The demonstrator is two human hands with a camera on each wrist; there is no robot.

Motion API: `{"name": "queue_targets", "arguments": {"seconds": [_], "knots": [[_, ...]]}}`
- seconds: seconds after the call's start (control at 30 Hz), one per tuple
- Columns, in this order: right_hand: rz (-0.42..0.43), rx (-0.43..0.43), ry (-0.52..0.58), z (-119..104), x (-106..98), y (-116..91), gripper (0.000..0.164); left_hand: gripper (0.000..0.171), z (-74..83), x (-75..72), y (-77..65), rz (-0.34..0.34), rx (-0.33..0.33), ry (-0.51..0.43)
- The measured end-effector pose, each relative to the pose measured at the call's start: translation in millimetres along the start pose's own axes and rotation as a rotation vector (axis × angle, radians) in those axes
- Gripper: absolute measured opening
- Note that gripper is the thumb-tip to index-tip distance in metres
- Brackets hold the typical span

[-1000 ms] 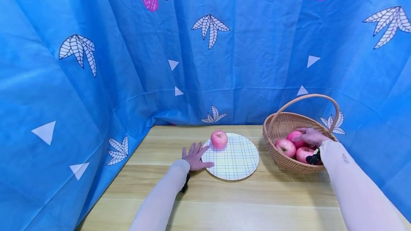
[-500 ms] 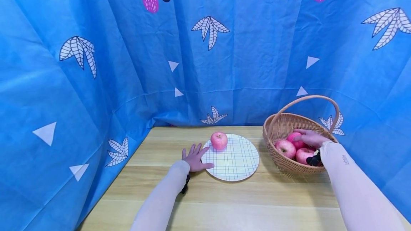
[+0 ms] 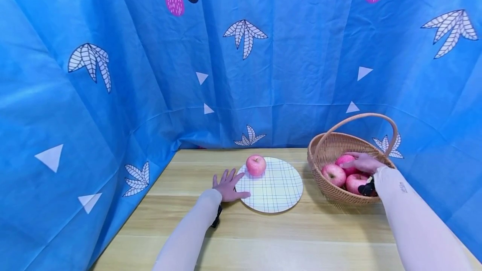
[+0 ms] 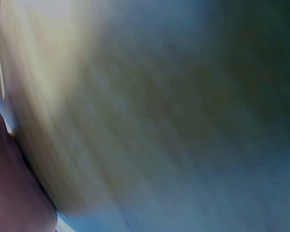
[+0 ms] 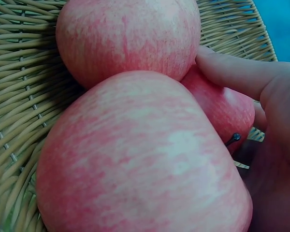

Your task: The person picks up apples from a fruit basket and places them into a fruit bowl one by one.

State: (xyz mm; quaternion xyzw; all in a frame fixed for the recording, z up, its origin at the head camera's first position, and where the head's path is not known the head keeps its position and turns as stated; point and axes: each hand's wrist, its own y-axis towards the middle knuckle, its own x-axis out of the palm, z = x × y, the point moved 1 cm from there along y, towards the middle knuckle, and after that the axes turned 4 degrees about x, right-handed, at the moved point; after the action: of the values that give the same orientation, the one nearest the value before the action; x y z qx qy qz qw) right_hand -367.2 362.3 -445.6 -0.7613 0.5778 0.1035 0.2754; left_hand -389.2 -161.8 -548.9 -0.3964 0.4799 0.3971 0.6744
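My left hand [image 3: 227, 187] lies with fingers spread at the left rim of a round white plate [image 3: 278, 187] with a grid pattern, its thumb and a fingertip over the rim. On the plate's upper left sits a red apple [image 3: 256, 165]. My right hand [image 3: 364, 162] is inside the wicker basket [image 3: 331, 185], gripping the rearmost apple [image 5: 220, 108]; the thumb lies on one side, while the other fingers are mostly hidden behind it. Two more apples, a front one [image 5: 145, 159] and a left one [image 5: 128, 41], lie against it.
The basket's arched handle [image 3: 363, 115] rises over the opening, behind my right hand. Blue patterned curtain [image 3: 244, 78] hangs along the back and both sides of the wooden table [image 3: 263, 233]. The left wrist view is mostly blurred table surface.
Both hands, the plate, the basket and the apples hold their places. Only a slight shift of the head view shows.
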Motion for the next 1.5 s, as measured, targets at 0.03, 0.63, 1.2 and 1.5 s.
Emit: {"name": "queue_targets", "arguments": {"seconds": [0.03, 0.63, 1.2, 1.5], "knots": [[0.014, -0.007, -0.028, -1.1, 0.5, -1.2, 0.072, 0.107, 0.4, -0.6, -0.6, 0.000, 0.000, -0.002], [0.018, -0.094, -0.106, -2.0, -2.1, -2.5, 0.053, 0.107, -1.6, 2.0, 0.0, 0.019, 0.000, -0.007], [0.053, -0.011, -0.152, 1.0, -3.2, -4.0, 0.078, 0.108, 1.1, -1.9, -1.4, 0.002, 0.004, -0.021], [0.061, -0.049, -0.082, 1.7, -2.2, -7.4, 0.058, 0.107, 0.3, 0.6, -0.6, 0.012, -0.001, -0.014]]}}
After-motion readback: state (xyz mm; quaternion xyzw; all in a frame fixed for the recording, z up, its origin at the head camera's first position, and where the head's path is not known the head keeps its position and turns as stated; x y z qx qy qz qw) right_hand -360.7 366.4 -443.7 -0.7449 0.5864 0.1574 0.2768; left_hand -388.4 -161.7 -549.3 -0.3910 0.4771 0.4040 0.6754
